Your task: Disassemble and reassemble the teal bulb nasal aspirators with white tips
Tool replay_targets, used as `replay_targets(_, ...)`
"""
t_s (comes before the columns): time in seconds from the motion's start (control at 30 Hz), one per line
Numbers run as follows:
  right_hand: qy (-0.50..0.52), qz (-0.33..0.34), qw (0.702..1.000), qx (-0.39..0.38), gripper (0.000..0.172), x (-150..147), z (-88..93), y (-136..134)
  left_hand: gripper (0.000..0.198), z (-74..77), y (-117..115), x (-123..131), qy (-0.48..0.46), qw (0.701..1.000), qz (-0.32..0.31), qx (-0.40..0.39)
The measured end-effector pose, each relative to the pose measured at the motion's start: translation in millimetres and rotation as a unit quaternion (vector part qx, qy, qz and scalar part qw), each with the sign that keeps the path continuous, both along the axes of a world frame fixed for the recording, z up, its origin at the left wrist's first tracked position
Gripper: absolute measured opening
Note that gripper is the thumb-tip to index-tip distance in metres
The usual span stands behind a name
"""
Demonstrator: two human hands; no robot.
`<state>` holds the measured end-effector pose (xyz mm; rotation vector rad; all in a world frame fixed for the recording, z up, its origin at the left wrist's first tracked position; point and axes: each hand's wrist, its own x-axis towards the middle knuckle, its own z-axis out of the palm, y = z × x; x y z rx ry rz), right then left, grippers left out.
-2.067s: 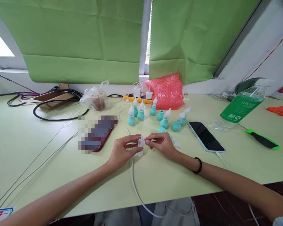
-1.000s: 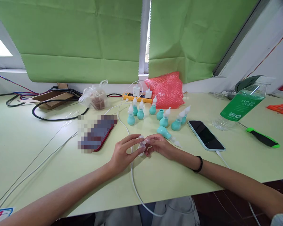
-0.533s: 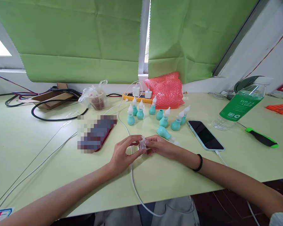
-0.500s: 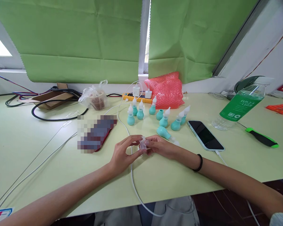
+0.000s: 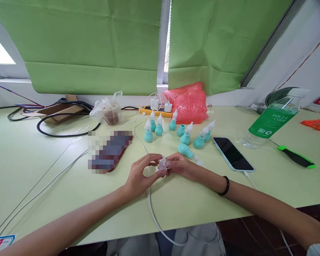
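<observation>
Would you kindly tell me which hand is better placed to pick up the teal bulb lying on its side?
Right, probably. The right hand lies just in front of the teal bulb, while the left hand sits farther off. Both pinch the small clear piece.
</observation>
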<state>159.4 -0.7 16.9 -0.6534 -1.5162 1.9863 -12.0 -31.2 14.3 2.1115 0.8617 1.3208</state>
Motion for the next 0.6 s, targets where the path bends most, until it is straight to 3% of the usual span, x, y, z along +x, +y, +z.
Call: replay_targets(0.6,-0.033,-0.003,0.999,0.026,0.026,1.7,0.9,0.4,0.031,2.7,0.0,1.1,0.019,0.998,-0.011,0.054)
